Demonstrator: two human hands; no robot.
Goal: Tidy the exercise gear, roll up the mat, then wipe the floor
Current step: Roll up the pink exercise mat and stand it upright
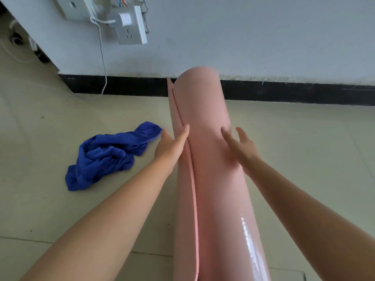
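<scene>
Now both hands, left [172,146] and right [242,148], press flat with open grip against the rolled pink foam mat [205,122]; a crumpled blue towel [107,157] lies beside it.

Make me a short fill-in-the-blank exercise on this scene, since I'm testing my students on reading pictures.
1. The rolled mat is ____ in colour.
2. The crumpled cloth on the floor is ____.
3. The left hand and the right hand both rest on the ____.
4. A white charger is plugged into a socket on the ____.

Missing words: pink; blue; mat; wall
</scene>
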